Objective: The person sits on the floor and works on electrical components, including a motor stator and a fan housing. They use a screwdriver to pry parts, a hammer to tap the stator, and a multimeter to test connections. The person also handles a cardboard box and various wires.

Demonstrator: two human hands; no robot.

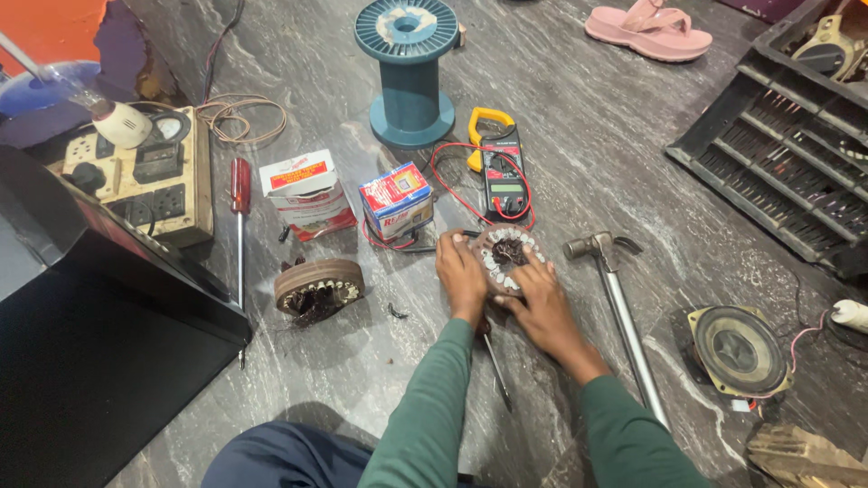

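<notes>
Overhead view of a person seated on a grey veined stone floor (579, 136), both forearms in green sleeves. The round metal stator core with white slot liners (508, 258) lies flat on the floor directly before the knees, where both hands can reach it. The left hand (461, 276) rests against its left rim with fingers curled over the edge, apparently to steady it; the right hand (541, 303) lies along the lower right rim, fingers extended onto the white liners, pressing rather than pinching, though the fingertips are too small to read exactly. A second round stator with dark stripped windings (318, 289) sits apart to the left. Tools lie within arm's reach: a steel claw hammer (619, 307) to the right, a red-handled screwdriver (240, 217) to the left, and a yellow-and-black clamp meter with red leads (502, 176) behind. A black slatted plastic crate (768, 154) at upper right holds dark objects that cannot be identified. Two small cardboard boxes (348, 194) stand closed, contents unseen.
</notes>
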